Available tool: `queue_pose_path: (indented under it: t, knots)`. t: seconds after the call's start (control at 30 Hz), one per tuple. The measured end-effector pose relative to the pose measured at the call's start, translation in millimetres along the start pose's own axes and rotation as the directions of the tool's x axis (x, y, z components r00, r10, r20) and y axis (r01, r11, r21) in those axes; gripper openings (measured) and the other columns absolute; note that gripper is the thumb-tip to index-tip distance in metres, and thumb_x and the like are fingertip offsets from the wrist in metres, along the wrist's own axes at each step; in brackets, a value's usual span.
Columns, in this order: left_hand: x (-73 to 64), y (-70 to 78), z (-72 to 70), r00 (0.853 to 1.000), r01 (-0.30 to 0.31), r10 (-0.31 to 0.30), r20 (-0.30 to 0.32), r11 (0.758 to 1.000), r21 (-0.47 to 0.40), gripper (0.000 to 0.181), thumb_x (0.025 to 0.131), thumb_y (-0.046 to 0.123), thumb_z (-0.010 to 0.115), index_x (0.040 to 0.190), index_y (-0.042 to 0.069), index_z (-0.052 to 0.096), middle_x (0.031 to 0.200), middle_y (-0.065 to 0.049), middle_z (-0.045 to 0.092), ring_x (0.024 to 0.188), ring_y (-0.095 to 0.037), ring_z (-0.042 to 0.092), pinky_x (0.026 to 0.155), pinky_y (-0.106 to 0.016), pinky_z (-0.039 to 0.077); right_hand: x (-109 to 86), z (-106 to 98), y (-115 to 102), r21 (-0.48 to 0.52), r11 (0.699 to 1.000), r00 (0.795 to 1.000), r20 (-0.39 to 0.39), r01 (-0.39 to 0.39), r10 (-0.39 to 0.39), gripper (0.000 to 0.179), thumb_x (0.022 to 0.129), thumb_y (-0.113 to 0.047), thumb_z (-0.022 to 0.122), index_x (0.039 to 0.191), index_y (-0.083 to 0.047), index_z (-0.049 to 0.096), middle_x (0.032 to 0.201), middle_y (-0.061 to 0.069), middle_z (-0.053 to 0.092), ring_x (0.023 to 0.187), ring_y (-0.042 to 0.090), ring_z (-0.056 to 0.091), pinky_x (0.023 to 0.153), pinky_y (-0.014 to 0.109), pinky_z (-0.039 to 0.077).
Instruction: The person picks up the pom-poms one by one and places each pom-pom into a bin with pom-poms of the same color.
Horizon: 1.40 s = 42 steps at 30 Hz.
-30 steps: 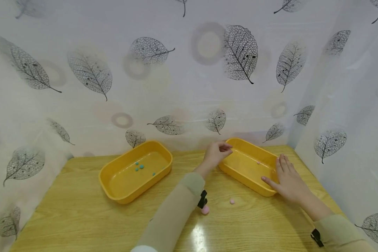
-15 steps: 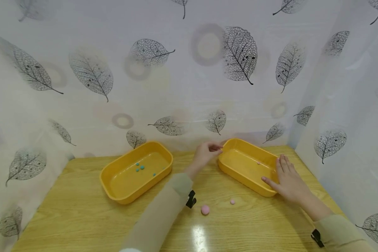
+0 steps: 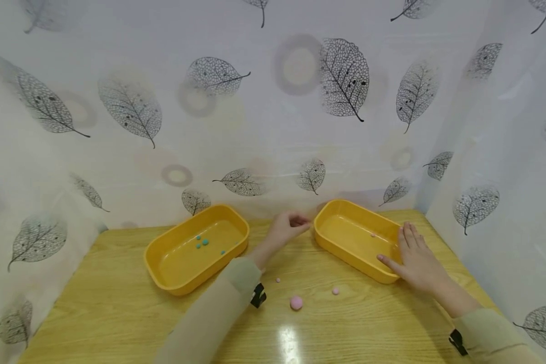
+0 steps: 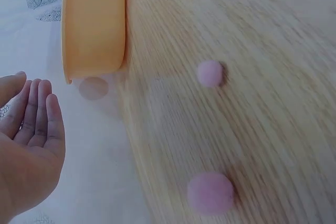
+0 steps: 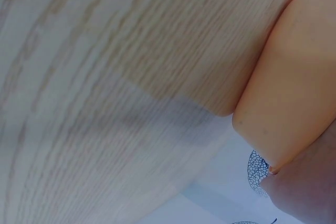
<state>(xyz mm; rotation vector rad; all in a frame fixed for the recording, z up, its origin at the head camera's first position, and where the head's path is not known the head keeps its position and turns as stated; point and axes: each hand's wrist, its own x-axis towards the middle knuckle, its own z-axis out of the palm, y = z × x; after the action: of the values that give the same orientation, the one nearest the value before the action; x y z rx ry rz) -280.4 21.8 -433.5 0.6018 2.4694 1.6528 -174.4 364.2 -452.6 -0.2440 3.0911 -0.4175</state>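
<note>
My left hand hovers just left of the right yellow bin, its fingers loosely bent. The left wrist view shows nothing in this hand. My right hand rests on the bin's right end, fingers straight and thumb over the rim. Inside that bin lies a tiny pink ball. On the table before it are three fuzzy pink balls: a large pink ball, a medium pink ball and a small pink ball near my left sleeve.
A second yellow bin stands at the left, angled, with several small teal balls in it. Both bins sit on a wooden table. A leaf-printed sheet hangs behind the table and at its sides.
My left hand has moved left, from over the right bin's rim to clear of it. The large pink ball and then the small one came out from behind my left arm. My right hand stayed put.
</note>
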Motion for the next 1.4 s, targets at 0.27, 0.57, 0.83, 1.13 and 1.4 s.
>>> queue_pose_path:
  t: [0.27, 0.57, 0.83, 1.13, 1.4]
  knots:
    - [-16.8, -14.0, -9.4, 1.000, 0.003, -0.003, 0.031, 1.000, 0.020, 0.017, 0.098, 0.005, 0.074, 0.112, -0.005, 0.078, 0.109, -0.020, 0.080, 0.095, -0.027, 0.075, 0.083, -0.022, 0.062, 0.2, -0.3, -0.6, -0.008, 1.000, 1.000, -0.005, 0.003, -0.003, 0.108, 0.107, -0.059, 0.050, 0.157, 0.026, 0.007, 0.168, 0.044, -0.008, 0.158, 0.061, -0.002, 0.131, 0.068, 0.003]
    - [-37.6, -40.1, -15.1, 0.999, -0.003, 0.002, 0.039, 1.000, 0.022, 0.015, 0.098, 0.003, 0.074, 0.111, -0.003, 0.078, 0.107, -0.019, 0.080, 0.096, -0.028, 0.076, 0.083, -0.022, 0.061, 0.3, 0.4, -0.5, -0.009, 1.000, 1.000, -0.010, 0.003, -0.003, 0.108, 0.107, -0.059, 0.051, 0.156, 0.026, 0.007, 0.167, 0.044, -0.007, 0.158, 0.061, -0.001, 0.131, 0.069, 0.004]
    - [-54.0, -52.7, -17.9, 1.000, 0.017, -0.017, -0.003, 0.999, 0.043, 0.013, 0.096, 0.001, 0.076, 0.107, -0.003, 0.079, 0.103, -0.020, 0.080, 0.093, -0.028, 0.077, 0.082, -0.023, 0.063, 0.4, 0.7, -0.4, -0.010, 1.000, 1.000, -0.007, 0.002, -0.002, 0.108, 0.107, -0.059, 0.051, 0.157, 0.026, 0.007, 0.168, 0.043, -0.008, 0.158, 0.061, -0.003, 0.131, 0.067, 0.001]
    - [-68.7, -61.7, -23.0, 0.999, -0.046, 0.045, 0.023, 0.997, 0.055, 0.014, 0.093, -0.002, 0.077, 0.106, -0.005, 0.079, 0.103, -0.021, 0.080, 0.092, -0.028, 0.077, 0.081, -0.019, 0.061, 0.1, -1.0, -1.6, -0.017, 1.000, 1.000, -0.010, 0.003, -0.003, 0.107, 0.107, -0.059, 0.050, 0.156, 0.026, 0.006, 0.167, 0.044, -0.008, 0.158, 0.061, -0.003, 0.131, 0.067, 0.002]
    - [-76.6, -68.2, -28.2, 1.000, -0.023, 0.023, -0.005, 0.998, 0.051, 0.013, 0.092, -0.002, 0.078, 0.105, -0.004, 0.079, 0.101, -0.020, 0.080, 0.090, -0.023, 0.074, 0.079, -0.018, 0.059, -1.4, -2.9, -4.6, 0.000, 1.000, 1.000, -0.002, -0.007, 0.007, 0.108, 0.107, -0.059, 0.051, 0.156, 0.026, 0.007, 0.168, 0.044, -0.008, 0.158, 0.061, -0.002, 0.131, 0.069, 0.003]
